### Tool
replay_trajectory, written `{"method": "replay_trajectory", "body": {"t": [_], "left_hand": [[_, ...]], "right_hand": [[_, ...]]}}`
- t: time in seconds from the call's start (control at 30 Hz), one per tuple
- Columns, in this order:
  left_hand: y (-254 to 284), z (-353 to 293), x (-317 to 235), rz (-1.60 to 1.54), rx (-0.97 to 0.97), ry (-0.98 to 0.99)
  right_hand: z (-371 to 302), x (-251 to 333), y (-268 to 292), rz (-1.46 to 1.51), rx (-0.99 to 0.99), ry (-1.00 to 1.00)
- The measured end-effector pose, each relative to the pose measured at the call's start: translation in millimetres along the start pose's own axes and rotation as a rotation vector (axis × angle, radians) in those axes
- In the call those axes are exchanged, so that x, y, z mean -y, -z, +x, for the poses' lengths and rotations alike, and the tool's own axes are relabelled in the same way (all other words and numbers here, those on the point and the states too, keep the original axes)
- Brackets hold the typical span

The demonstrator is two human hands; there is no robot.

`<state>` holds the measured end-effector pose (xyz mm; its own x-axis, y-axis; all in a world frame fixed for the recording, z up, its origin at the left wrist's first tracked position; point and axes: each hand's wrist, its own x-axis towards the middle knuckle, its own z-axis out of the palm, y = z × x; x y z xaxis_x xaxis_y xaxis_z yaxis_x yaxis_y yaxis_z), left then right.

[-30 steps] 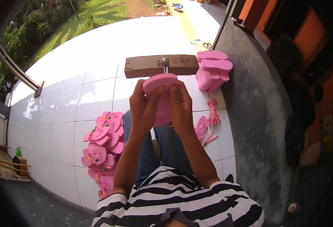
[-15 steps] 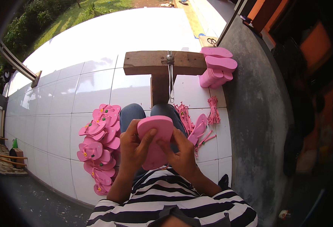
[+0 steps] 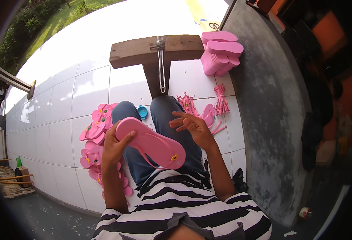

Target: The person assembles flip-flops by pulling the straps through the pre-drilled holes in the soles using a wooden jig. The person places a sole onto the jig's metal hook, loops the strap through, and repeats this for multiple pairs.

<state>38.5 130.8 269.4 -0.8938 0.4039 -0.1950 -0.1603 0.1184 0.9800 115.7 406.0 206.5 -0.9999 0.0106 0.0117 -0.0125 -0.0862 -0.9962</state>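
Observation:
Above my lap, my left hand (image 3: 118,142) grips the heel end of a pink flip-flop (image 3: 154,142), thumb on its top face. Its pink strap is fitted, and a small yellow flower sits near the toe end, which points to the lower right. Off to the right of it, my right hand (image 3: 194,129) is raised with its fingers apart and nothing in them. Beyond that hand lie another pink flip-flop (image 3: 208,115), some loose pink straps (image 3: 219,129) and a pile of pink straps (image 3: 188,105) on the tiles.
Ahead stands a wooden T-shaped stand (image 3: 156,50) with a looped metal wire tool (image 3: 162,76). Pink soles (image 3: 220,56) are stacked at the right, near a tied strap bundle (image 3: 221,100). Strapped flip-flops (image 3: 92,154) heap at the left. A blue cup (image 3: 142,111) sits between my knees.
My right hand has let go of the flip-flop and moved right, fingers spread. My left hand has shifted left and turned the flip-flop, so its strap and flower now show.

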Motion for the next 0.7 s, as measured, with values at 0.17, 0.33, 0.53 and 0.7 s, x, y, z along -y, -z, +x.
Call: {"method": "replay_trajectory", "body": {"t": [0.17,0.33,0.53,0.7], "left_hand": [[16.7,-25.7,52.5,-0.731,-0.433,-0.109],[-53.9,-69.6,111.6,-0.792,-0.195,0.392],[-64.5,-84.9,129.3,-0.841,0.078,0.612],[-69.7,-73.5,102.5,-0.700,0.145,0.501]], "right_hand": [[22.4,-176.5,131.4,0.165,-0.901,-0.246],[20.6,-294.4,234.5,-0.479,-1.079,-0.587],[52.7,-311.9,211.0,-0.806,-0.830,-1.020],[57.4,-280.7,178.0,-0.844,-0.767,-1.128]]}}
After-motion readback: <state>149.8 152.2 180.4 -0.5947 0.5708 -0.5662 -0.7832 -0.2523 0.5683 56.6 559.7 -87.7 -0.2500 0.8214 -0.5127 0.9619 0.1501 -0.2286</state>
